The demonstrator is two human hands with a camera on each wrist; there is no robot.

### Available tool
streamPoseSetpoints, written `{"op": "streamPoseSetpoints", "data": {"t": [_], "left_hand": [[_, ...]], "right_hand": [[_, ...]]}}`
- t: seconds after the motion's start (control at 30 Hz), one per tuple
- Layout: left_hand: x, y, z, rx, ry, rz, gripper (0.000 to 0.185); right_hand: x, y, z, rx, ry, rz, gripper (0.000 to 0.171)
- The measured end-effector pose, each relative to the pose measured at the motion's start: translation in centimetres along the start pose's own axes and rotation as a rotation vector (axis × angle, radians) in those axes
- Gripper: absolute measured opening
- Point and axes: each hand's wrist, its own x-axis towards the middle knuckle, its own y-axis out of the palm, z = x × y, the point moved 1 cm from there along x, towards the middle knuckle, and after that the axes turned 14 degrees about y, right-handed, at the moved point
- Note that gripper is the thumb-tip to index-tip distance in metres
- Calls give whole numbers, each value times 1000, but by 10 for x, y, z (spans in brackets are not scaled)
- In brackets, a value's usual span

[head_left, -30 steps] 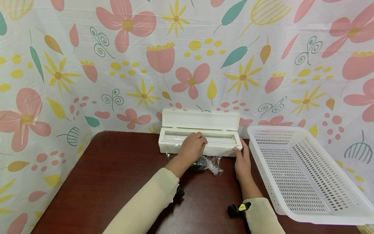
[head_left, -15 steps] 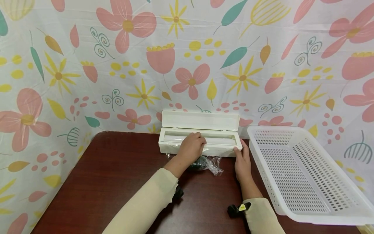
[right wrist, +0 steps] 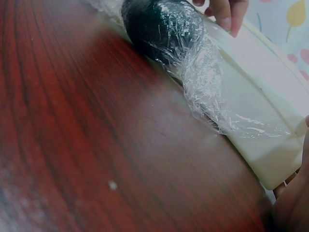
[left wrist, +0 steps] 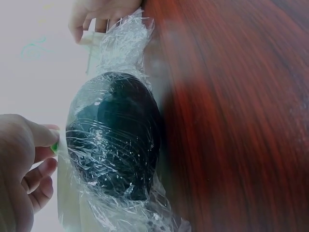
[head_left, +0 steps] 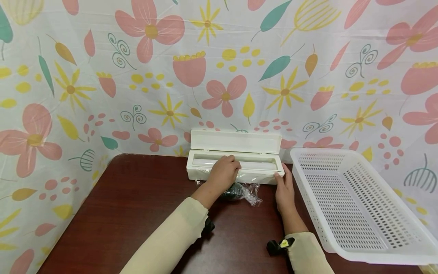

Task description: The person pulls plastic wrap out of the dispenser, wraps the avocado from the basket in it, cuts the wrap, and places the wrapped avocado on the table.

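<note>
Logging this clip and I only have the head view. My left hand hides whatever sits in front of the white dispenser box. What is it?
Observer: A dark rounded object wrapped in clear cling film, lying on the brown table against the box front.
Operator: Is the film smooth around it?
Observer: No, the left wrist view shows it crinkled over the object, with a loose bunched tail at one end.
Operator: What is the left hand doing there?
Observer: Its fingers curl at the film's edge beside the object.
Operator: And the right hand?
Observer: It rests at the box's right end corner.
</note>
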Motion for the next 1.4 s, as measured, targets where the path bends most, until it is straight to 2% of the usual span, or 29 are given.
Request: {"op": "streamPoseSetpoints", "data": {"t": [0.27, 0.5, 1.03, 1.4], "left_hand": [[-1, 0, 1, 14, 14, -26, 20], [-2, 0, 2, -4, 10, -22, 20], [-5, -5, 5, 8, 55, -40, 19], [-6, -8, 7, 2, 40, -1, 20]], "right_hand": [[0, -1, 0, 3, -10, 4, 58], [-3, -1, 1, 4, -7, 4, 59], [-2, 0, 1, 0, 4, 2, 59], [0, 0, -1, 2, -8, 6, 59]]}}
